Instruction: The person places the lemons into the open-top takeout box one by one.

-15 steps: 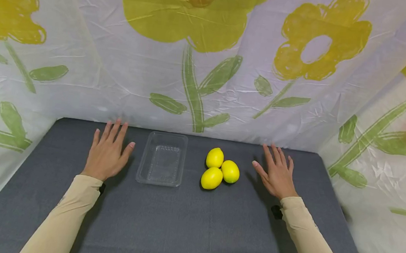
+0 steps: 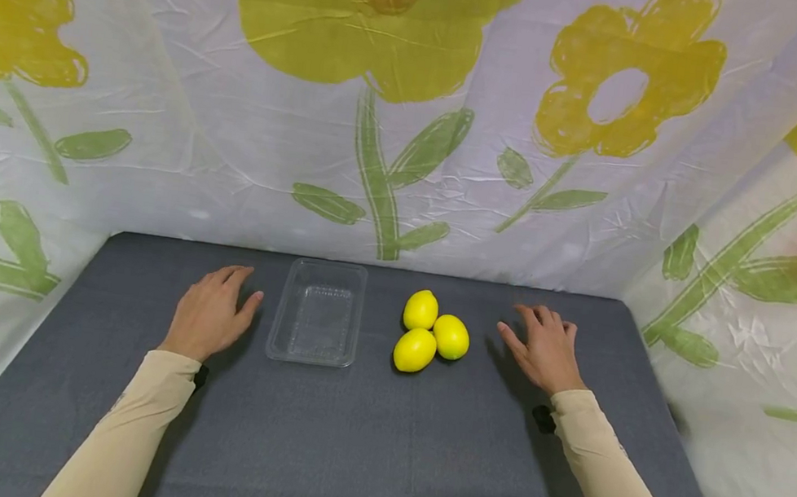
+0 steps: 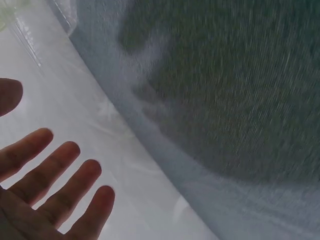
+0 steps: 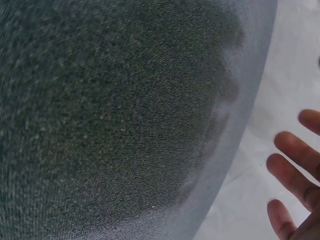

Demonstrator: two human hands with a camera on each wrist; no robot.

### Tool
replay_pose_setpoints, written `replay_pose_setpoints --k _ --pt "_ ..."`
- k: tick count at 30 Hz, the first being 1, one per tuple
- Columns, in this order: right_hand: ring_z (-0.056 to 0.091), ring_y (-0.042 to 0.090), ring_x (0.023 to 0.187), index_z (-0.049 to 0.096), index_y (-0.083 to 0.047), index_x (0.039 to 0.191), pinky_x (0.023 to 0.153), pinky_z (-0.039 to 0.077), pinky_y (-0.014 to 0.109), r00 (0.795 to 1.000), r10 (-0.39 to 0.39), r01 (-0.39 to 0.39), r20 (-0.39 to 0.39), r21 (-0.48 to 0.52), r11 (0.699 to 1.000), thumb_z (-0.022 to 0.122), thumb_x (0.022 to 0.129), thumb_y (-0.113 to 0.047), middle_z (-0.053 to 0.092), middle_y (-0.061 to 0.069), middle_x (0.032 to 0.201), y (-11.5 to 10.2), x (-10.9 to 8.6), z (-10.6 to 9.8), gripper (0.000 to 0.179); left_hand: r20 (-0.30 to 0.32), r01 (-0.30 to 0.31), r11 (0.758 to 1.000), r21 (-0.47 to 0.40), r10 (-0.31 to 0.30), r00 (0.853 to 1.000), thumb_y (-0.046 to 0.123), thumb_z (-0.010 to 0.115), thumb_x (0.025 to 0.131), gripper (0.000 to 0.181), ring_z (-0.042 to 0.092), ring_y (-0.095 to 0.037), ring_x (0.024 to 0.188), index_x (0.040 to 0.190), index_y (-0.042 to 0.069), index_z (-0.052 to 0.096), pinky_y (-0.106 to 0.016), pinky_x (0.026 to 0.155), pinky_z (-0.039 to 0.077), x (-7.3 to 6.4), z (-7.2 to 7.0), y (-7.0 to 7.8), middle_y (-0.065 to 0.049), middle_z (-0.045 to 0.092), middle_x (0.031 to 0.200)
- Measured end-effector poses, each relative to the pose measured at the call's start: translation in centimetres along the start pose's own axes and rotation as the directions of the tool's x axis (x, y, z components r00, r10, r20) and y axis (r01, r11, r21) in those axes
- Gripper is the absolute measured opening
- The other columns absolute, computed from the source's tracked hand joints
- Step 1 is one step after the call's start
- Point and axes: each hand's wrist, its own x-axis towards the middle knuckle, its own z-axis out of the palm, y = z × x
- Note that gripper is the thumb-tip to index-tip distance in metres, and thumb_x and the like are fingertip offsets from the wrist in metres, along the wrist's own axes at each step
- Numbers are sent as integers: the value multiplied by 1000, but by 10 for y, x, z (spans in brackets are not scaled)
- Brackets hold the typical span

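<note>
Three yellow lemons huddle together right of the table's middle in the head view: a rear lemon [image 2: 421, 310], a right lemon [image 2: 451, 337] and a front lemon [image 2: 415, 350]. To their left lies a clear plastic tray [image 2: 313, 351]. My left hand [image 2: 210, 313] hovers left of the tray, thumb toward it, fingers loosely bent and holding nothing. On the far side of the lemons, my right hand [image 2: 544, 349] is held over the cloth with relaxed, spread fingers, also without anything in them. Both wrist views show the fingers apart, shadows falling on the cloth.
A dark grey cloth [image 2: 346, 448] covers the table. Behind it and along both sides hangs a white curtain [image 2: 232, 156] printed with yellow flowers and green leaves. Black straps show at both wrists below beige sleeves.
The fingers of both hands, straight and spread half a second ago, have bent downward. The lemons and the tray have stayed in place.
</note>
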Motion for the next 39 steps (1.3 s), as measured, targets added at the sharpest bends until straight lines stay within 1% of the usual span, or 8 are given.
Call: replay_pose_setpoints --k 4,8,12,16,23,27,32,39 --pt "57 41 105 67 0 127 85 36 58 1000 -6 6 15 11 1000 66 100 -35 65 22 118 -1 -3 -1 44 65 74 994 -83 -69 996 22 61 102 43 55 -53 118 132 -8 61 -67 93 45 -6 1 2 -33 57 132" --pt "60 38 100 70 -2 122 81 38 55 1000 0 -1 28 45 999 69 99 -30 69 17 109 -5 -7 -1 37 145 139 978 -158 -117 983 29 55 106 50 49 -52 128 141 -7 54 -67 101 40 -11 1 6 -33 52 141" --pt "59 36 97 71 -3 122 81 39 54 998 29 -34 60 92 995 70 98 -28 69 14 103 -10 -10 -2 35 198 161 966 -202 -121 973 39 49 108 63 41 -52 136 151 -6 41 -67 107 34 -17 5 9 -33 44 149" --pt "61 37 98 70 -1 123 86 44 57 996 40 -52 77 161 986 70 98 -25 69 16 105 -15 -12 -4 35 237 151 962 -229 -95 967 48 46 107 74 35 -52 140 158 -2 29 -67 110 29 -23 12 9 -32 36 155" --pt "63 39 101 67 0 128 83 52 55 993 42 -68 109 241 968 72 98 -24 68 17 108 -20 -16 -5 39 290 102 974 -201 -40 956 56 56 100 91 27 -50 146 164 10 10 -70 113 20 -30 19 12 -26 24 163" --pt "63 39 101 66 0 129 84 52 55 992 42 -70 120 243 967 72 97 -23 68 17 109 -21 -17 -3 40 341 113 983 -144 -57 938 65 60 94 103 20 -53 147 165 18 3 -74 112 13 -34 21 15 -26 19 165" --pt "63 39 101 66 -1 129 84 52 56 991 40 -71 131 239 969 72 97 -24 68 17 108 -21 -17 -1 40 383 136 985 -109 -85 920 73 61 88 110 16 -56 147 165 26 -2 -76 111 11 -35 21 18 -28 18 164" --pt "63 38 103 66 -1 130 86 50 56 987 37 -75 154 242 967 72 97 -25 69 15 109 -22 -16 -1 41 411 155 983 -99 -101 906 76 61 85 113 19 -59 144 164 29 -5 -80 107 13 -34 24 19 -30 21 162"
